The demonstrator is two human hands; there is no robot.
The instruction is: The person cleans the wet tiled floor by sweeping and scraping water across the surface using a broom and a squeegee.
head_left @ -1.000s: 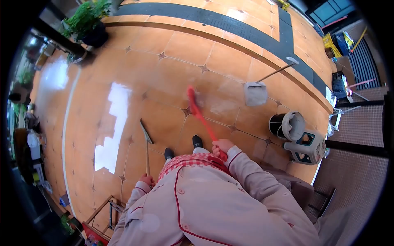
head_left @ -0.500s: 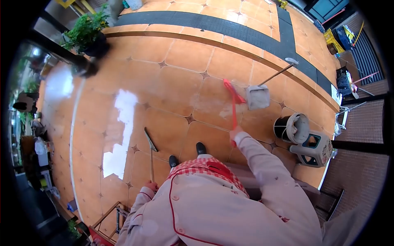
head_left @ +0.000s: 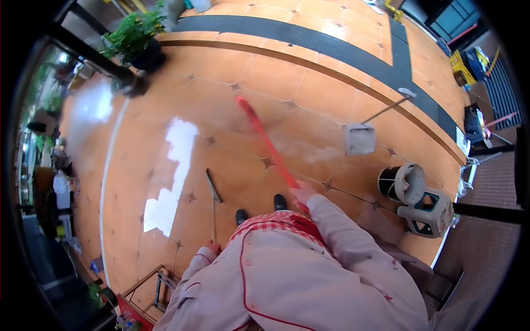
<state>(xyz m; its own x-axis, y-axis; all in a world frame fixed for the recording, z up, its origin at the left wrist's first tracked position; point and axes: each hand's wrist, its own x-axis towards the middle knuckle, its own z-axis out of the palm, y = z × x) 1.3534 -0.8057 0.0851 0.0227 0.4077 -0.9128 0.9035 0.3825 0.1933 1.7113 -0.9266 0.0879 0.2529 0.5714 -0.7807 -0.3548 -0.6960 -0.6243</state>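
Note:
My right hand [head_left: 301, 194] is closed round the handle of a red broom [head_left: 269, 144], which reaches forward and left over the orange tiled floor [head_left: 243, 182]; its far end is blurred. Low at my left side, my left hand [head_left: 213, 246] grips the wooden handle of a squeegee [head_left: 213, 186], whose dark blade rests on the tiles. A pale long-handled dustpan [head_left: 361, 139] stands on the floor to the right of the broom. Whitish wet streaks show on the tiles between broom and dustpan.
At the right a black and white bucket [head_left: 402, 183] stands by a plastic stool [head_left: 428, 212]. A raised step [head_left: 331, 74] crosses ahead. A potted plant [head_left: 144, 52] is at the upper left, and a wooden frame [head_left: 144, 284] at the lower left.
The broom first swung right toward the dustpan, then back to the left, and my right hand followed it. My left hand kept hold of the squeegee. The whole view shifted slightly.

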